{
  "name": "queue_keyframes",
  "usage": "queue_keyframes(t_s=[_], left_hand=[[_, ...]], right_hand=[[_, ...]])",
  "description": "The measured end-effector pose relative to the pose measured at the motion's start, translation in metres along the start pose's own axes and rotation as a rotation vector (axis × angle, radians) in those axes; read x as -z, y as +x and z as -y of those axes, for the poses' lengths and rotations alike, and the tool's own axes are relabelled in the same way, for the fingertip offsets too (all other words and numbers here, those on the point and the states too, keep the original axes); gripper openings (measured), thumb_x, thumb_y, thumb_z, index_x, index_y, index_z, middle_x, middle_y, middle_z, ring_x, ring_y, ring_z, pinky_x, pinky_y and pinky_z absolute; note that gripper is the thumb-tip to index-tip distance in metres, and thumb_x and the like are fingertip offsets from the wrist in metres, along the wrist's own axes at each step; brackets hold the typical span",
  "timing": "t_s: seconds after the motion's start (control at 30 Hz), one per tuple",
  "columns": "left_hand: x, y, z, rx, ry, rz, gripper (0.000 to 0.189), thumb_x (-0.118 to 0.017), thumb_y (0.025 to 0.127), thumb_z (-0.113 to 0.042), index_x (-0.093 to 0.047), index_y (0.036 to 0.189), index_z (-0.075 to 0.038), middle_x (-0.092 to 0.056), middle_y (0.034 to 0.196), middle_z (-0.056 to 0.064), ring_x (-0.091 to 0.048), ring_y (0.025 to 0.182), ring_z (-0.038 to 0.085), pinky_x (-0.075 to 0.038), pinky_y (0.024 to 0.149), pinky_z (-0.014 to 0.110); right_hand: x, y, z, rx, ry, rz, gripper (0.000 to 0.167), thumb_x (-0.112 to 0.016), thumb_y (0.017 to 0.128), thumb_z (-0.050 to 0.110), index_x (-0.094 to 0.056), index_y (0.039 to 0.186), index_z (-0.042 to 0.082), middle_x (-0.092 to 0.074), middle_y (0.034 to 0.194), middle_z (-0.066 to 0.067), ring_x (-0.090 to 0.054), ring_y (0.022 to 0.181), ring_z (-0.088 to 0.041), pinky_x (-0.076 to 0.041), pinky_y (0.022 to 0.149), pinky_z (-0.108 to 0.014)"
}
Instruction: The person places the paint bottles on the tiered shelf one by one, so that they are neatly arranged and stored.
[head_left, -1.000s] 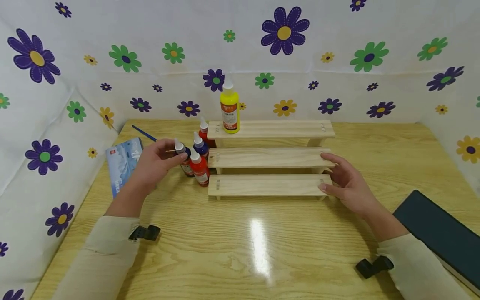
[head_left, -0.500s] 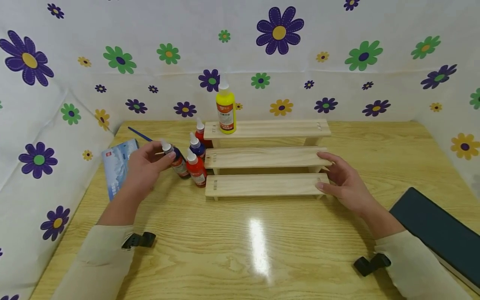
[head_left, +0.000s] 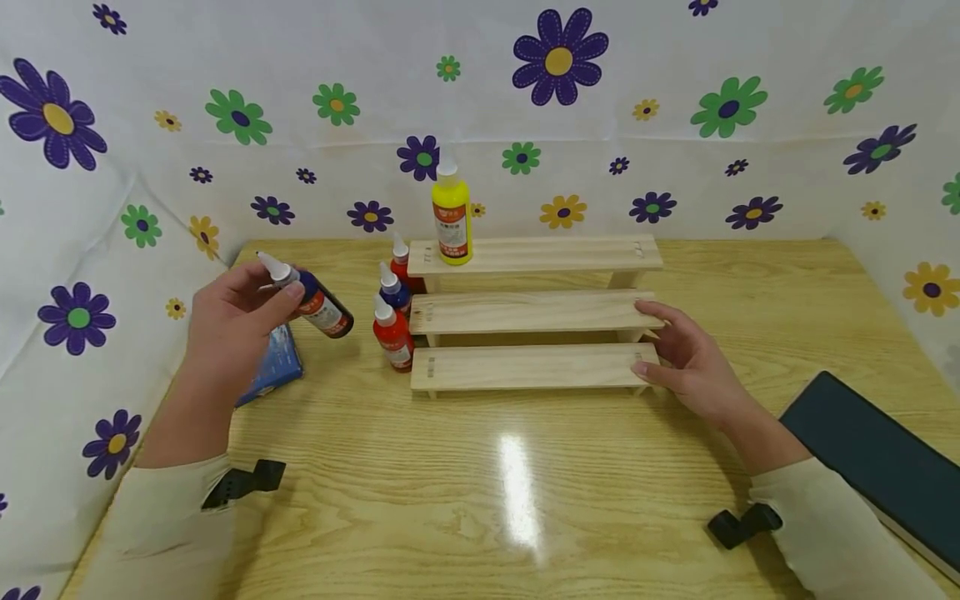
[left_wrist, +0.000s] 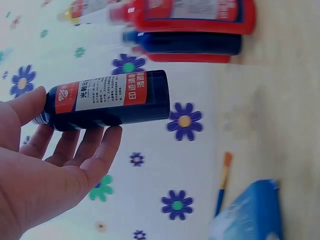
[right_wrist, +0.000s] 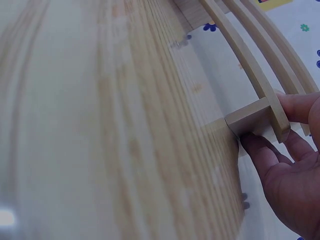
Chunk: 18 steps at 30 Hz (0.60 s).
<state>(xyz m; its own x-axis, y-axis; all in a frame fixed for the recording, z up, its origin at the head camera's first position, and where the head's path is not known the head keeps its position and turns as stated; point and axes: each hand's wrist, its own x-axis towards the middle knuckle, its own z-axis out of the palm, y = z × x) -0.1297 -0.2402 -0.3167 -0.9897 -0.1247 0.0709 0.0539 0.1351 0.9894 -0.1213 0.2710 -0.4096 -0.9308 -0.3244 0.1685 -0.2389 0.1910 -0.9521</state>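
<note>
Raised over the left side of the table, my left hand [head_left: 225, 337] holds a dark blue ink bottle [head_left: 324, 310] by its neck end, the white nozzle tilted up to the left. In the left wrist view the thumb and fingers lie around the bottle [left_wrist: 110, 100], its label showing. My right hand [head_left: 697, 367] grips the right end of a three-step wooden display stand [head_left: 532, 367], thumb on the lowest step; in the right wrist view its fingers reach under the step. A red bottle [head_left: 393, 340], a blue bottle [head_left: 394, 292] and another red bottle [head_left: 401, 263] stand against the stand's left end.
A yellow bottle [head_left: 452, 221] stands on the top step, at its left. A blue box [head_left: 277, 367] lies under the left forearm, with a paintbrush [left_wrist: 222, 182] near it in the left wrist view. A dark flat book-like object [head_left: 877, 467] lies at right. Flowered cloth hangs behind.
My left hand has drawn the dark blue bottle out of the group, lifted it and moved it left, tilting it. The right hand stays on the stand.
</note>
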Motion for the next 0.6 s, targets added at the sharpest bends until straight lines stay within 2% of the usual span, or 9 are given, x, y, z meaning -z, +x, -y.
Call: queue_keyframes(t_s=[0.1,0.23,0.4,0.6], left_hand=[[0.005,-0.003,-0.01,-0.009,-0.047,0.003,0.039,-0.074,0.091,-0.016,-0.064,0.127,-0.005,-0.058,0.128,0.012,-0.056,0.117,0.023,-0.051,0.085,0.018],[0.009,-0.009,-0.021,-0.011,-0.039,0.008,0.044,-0.075,0.09,-0.019,-0.062,0.13,-0.005,-0.058,0.129,0.012,-0.056,0.119,0.025,-0.051,0.086,0.019],[0.007,-0.017,-0.036,-0.029,-0.061,0.013,0.044,-0.075,0.091,-0.017,-0.062,0.13,-0.002,-0.06,0.128,0.012,-0.055,0.119,0.026,-0.051,0.087,0.019],[-0.002,-0.028,-0.055,-0.111,-0.055,0.041,0.038,-0.073,0.092,-0.011,-0.065,0.128,-0.003,-0.063,0.125,0.012,-0.058,0.117,0.025,-0.05,0.089,0.02]], right_hand=[[0.0,0.0,0.0,-0.001,-0.006,0.001,0.074,-0.065,0.09,-0.014,-0.037,0.154,0.01,-0.047,0.144,-0.018,-0.054,0.124,-0.029,-0.049,0.093,-0.023],[0.001,0.0,-0.001,0.003,-0.01,0.003,0.074,-0.065,0.09,-0.015,-0.037,0.153,0.01,-0.047,0.143,-0.019,-0.054,0.124,-0.031,-0.049,0.093,-0.023],[0.001,0.0,-0.002,0.001,-0.02,0.006,0.074,-0.065,0.09,-0.014,-0.037,0.154,0.01,-0.046,0.142,-0.023,-0.053,0.123,-0.036,-0.049,0.094,-0.022],[0.0,0.0,0.001,-0.015,-0.03,0.0,0.073,-0.065,0.09,-0.013,-0.037,0.154,0.011,-0.046,0.143,-0.022,-0.05,0.124,-0.041,-0.048,0.094,-0.022]])
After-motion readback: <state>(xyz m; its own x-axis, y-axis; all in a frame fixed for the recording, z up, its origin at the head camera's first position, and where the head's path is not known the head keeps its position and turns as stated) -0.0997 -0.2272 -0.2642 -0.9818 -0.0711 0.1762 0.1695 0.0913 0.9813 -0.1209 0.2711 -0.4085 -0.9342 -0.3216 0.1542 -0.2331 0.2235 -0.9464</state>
